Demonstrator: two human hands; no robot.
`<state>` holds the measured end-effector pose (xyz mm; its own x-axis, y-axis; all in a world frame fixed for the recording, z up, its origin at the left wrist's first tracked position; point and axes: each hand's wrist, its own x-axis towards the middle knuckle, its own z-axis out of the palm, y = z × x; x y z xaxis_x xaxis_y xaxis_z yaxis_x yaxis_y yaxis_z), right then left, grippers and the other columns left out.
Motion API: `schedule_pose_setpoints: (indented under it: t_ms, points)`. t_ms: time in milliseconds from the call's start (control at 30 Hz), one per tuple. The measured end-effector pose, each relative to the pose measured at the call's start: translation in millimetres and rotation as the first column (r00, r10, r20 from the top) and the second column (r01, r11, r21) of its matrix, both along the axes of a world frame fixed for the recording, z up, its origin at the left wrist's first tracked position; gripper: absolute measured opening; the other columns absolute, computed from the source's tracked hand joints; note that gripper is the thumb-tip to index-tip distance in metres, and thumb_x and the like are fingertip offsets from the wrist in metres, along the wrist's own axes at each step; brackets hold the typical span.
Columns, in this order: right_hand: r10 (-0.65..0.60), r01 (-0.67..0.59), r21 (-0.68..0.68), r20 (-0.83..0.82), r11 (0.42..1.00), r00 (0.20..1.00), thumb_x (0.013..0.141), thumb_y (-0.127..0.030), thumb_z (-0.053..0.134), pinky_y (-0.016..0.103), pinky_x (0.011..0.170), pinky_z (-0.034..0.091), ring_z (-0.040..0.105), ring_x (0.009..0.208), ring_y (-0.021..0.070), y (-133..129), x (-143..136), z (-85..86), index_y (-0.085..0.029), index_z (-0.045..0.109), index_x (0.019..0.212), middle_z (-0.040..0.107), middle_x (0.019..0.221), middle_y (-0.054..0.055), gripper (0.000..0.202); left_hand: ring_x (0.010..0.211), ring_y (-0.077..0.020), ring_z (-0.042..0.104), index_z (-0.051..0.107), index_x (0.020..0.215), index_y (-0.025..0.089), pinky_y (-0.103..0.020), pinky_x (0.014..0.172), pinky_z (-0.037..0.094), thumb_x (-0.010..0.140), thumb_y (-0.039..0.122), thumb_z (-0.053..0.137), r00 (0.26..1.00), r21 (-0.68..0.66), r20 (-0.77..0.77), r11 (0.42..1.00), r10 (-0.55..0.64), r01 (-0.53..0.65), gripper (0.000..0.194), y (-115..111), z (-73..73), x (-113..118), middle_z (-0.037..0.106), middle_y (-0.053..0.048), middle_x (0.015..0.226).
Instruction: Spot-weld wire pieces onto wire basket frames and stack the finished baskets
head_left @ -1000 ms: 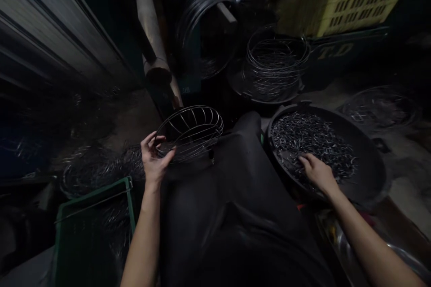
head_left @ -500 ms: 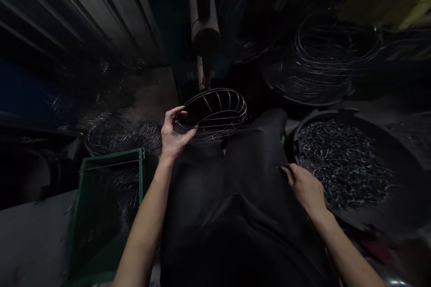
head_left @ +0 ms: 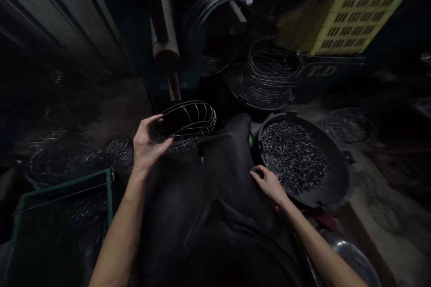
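My left hand (head_left: pixel 147 144) grips the left edge of a round wire basket (head_left: pixel 198 122), thumb on the near rim and fingers behind. The basket has curved ribs and is tilted above my lap, close to a metal post (head_left: pixel 167 49). My right hand (head_left: pixel 267 182) is closed in a pinch over the dark apron (head_left: pixel 215 175) on my right knee. A short piece of wire is pinched there, though its tip hardly shows now. Beside this hand is a wide black pan (head_left: pixel 336 184) holding a heap of short bent wire pieces (head_left: pixel 292 154).
A green crate (head_left: pixel 109 197) with wire parts stands at my left. Wire hoops (head_left: pixel 274 69) are piled beyond the pan, and a wire coil (head_left: pixel 210 2) hangs further back. A yellow crate (head_left: pixel 353 22) is at the back right. A metal bowl (head_left: pixel 352 255) sits low at the right.
The view has turned right, so the scene shifts left and more of the pan and yellow crate shows. Both hands keep much the same pose; the wire tip at my right fingers was plainer before.
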<state>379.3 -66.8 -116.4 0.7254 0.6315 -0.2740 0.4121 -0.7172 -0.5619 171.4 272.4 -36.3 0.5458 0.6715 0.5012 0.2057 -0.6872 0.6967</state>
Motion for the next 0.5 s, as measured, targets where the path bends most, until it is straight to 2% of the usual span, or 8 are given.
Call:
schedule_pose_setpoints:
  t_ms: [100,200,333,433,500]
  points:
    - [-0.036,0.035,0.014,0.106,0.999,0.994,0.076,-0.047,0.04,0.037,0.072,0.048,0.061,0.073,0.0227,0.2,-7.5,3.4,-0.02,0.055,0.08,0.065,0.079,0.009,0.031,0.096,-0.0195,0.062,0.052,0.118,0.021,-0.035,0.088,0.051,0.065,0.028,0.077,1.0,0.0,-0.012,1.0,-0.005,0.005,0.058,-3.3,-1.3,2.9,0.061,-0.003,0.106]
    - [-0.113,0.102,0.063,0.204,0.993,0.972,0.078,-0.047,0.039,0.038,0.07,0.047,0.062,0.074,0.0253,-0.8,-11.3,2.4,-0.02,0.052,0.086,0.064,0.079,0.011,0.032,0.095,-0.0186,0.062,0.052,0.118,0.021,-0.034,0.088,0.052,0.066,0.027,0.075,0.999,0.006,-0.043,1.0,-0.023,0.023,0.056,-7.0,-1.6,5.0,0.061,-0.004,0.107]
    - [-0.232,0.214,0.144,0.127,0.966,0.964,0.078,-0.05,0.044,0.036,0.065,0.049,0.063,0.068,0.0241,7.6,-11.9,6.8,-0.019,0.051,0.094,0.065,0.076,0.009,0.036,0.096,-0.0182,0.062,0.051,0.118,0.021,-0.034,0.089,0.052,0.067,0.024,0.073,0.998,0.014,-0.063,1.0,-0.021,0.022,0.055,-7.1,-2.2,5.8,0.061,-0.004,0.108]
    - [-0.197,0.175,0.264,0.057,0.948,0.979,0.078,-0.05,0.048,0.035,0.069,0.051,0.064,0.074,0.022,24.7,-14.0,22.7,-0.019,0.055,0.097,0.067,0.085,0.01,0.037,0.097,-0.0183,0.062,0.052,0.117,0.021,-0.033,0.089,0.051,0.067,0.021,0.071,0.998,0.022,-0.066,0.999,-0.024,0.026,0.054,-7.7,-0.6,6.7,0.061,-0.004,0.107]
    - [-0.129,0.136,0.34,-0.041,0.931,0.991,0.08,-0.048,0.051,0.032,0.064,0.051,0.063,0.071,0.0192,43.0,-16.4,41.8,-0.019,0.058,0.099,0.067,0.089,0.009,0.036,0.097,-0.0182,0.062,0.052,0.116,0.02,-0.032,0.088,0.051,0.067,0.019,0.07,0.996,0.024,-0.08,0.998,-0.048,0.05,0.052,-8.8,1.2,8.8,0.061,-0.004,0.107]
